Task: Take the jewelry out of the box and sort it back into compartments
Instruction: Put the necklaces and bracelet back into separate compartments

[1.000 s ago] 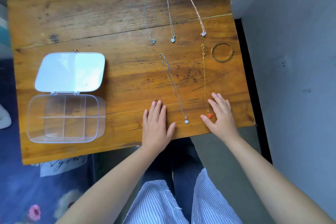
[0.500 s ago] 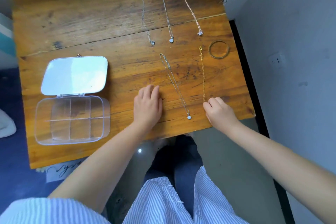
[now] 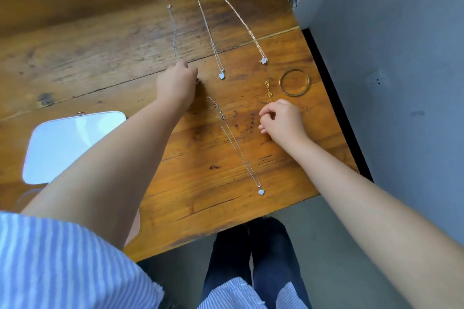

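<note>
My left hand (image 3: 175,84) reaches across the wooden table (image 3: 88,57), its fingers closed on the lower end of a thin silver necklace (image 3: 173,32). My right hand (image 3: 282,118) is closed over a gold chain (image 3: 268,91); only the chain's clasp end shows above the fingers. To the left lies the clear compartment box with its lid (image 3: 70,138) open; my left arm hides most of its tray. A silver necklace with a round pendant (image 3: 221,75), a rose-gold necklace (image 3: 263,59), a gold bangle (image 3: 293,94) and a long silver necklace (image 3: 261,192) lie loose.
The table's right edge runs along a dark gap (image 3: 334,98) beside a grey wall (image 3: 401,57). The near edge is just above my legs (image 3: 251,258). Bare wood lies between the two hands.
The view has shifted and closed in on the table. My left hand has moved up from the near edge to the thin silver necklace. My right hand has moved up along the gold chain, hiding its red pendant end.
</note>
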Available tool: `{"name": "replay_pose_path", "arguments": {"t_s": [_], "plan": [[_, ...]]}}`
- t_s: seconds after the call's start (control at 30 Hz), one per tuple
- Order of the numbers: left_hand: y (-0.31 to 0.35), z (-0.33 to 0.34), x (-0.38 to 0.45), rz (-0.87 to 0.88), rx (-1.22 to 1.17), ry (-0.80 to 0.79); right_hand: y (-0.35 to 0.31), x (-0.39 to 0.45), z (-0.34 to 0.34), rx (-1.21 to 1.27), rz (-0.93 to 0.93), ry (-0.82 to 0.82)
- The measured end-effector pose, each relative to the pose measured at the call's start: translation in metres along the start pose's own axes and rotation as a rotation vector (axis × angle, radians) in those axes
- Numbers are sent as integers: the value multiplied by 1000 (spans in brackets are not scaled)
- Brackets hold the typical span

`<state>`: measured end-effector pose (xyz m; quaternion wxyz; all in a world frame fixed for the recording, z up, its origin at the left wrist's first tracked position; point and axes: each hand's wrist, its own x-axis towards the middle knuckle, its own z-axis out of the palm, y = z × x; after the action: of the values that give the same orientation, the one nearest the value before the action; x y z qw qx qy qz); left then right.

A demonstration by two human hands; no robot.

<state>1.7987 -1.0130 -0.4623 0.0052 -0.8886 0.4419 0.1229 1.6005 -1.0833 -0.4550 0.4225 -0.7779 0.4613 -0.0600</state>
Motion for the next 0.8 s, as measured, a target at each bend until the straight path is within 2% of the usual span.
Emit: {"name": "replay_pose_path", "arguments": {"t_s": [0.13, 0.2, 0.27, 0.37, 0.5, 0.6, 0.8], "plan": [[-6, 0, -1, -83, -238, 73, -5, 3, -16, 276, 103, 16], [-4, -3, -6, -143, -397, 96, -16, 5, -27, 310, 62, 7], [1, -16, -18, -274, -836, 95, -37, 5, -37, 340, -35, -11], [-2, -45, -45, -416, -1595, 103, -76, 2, -51, 535, -139, -59], [-15, -83, -91, -421, -2093, 194, -123, -12, -65, 951, -151, -298], [-18, -110, -129, -397, -2206, 246, -154, -34, -61, 1137, -118, -499], [-48, -129, -212, -424, -2196, 290, -196, -94, -16, 1007, -122, -680]]}}
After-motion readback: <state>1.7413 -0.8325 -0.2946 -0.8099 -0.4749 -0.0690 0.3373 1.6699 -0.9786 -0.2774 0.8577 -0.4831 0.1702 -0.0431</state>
